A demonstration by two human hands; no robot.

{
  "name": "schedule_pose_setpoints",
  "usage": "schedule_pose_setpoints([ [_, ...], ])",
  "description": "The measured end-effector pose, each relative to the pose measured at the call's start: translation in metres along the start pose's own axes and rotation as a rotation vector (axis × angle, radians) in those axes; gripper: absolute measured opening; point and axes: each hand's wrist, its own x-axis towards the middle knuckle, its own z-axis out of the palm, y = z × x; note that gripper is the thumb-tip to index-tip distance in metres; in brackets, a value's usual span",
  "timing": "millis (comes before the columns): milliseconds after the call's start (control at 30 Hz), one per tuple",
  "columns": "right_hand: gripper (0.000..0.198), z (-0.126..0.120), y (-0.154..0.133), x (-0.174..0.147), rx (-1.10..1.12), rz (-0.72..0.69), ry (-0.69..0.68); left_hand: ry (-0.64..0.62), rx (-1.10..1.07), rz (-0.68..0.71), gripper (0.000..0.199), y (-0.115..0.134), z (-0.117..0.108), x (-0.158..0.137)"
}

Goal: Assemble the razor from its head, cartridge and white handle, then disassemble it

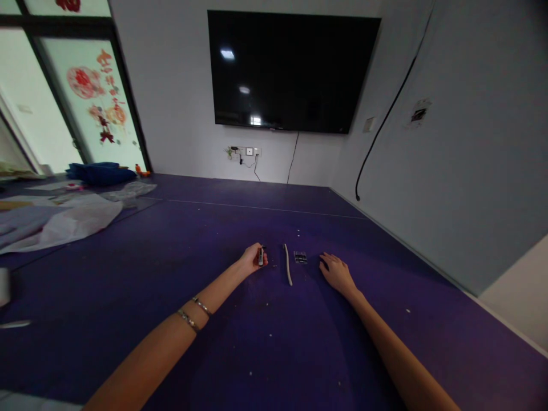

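Note:
My left hand (254,258) is closed around a small black-and-silver object (261,256) with a short dark piece jutting from its top; its exact kind is too small to make out. To the right of that hand lies a slim, pale, slightly bent stick (288,267), shaped like a toothbrush, with a darker tip at its far end. Beside the stick is a small clear packet (300,257) with dark bits in it. My right hand (337,272) rests palm down on the purple surface (299,342), right of the packet, its fingers loosely apart and holding nothing.
Clear plastic sheets (81,220) and a folded blue cloth (100,173) lie at the far left. A white object (4,287) stands at the left edge. A large television (295,71) hangs on the wall ahead, and a black cable (385,117) dangles at the right.

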Motion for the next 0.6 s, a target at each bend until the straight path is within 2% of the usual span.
schedule_pose_setpoints([
  [367,0.042,0.001,0.0004,0.0004,0.0,0.001,0.003,0.009,0.067,-0.101,0.021,-0.0034,0.0031,-0.0017],
  [600,0.042,0.0008,0.0004,0.0005,0.007,0.004,-0.002,0.015,0.123,-0.122,0.026,-0.0024,-0.005,0.0046],
])
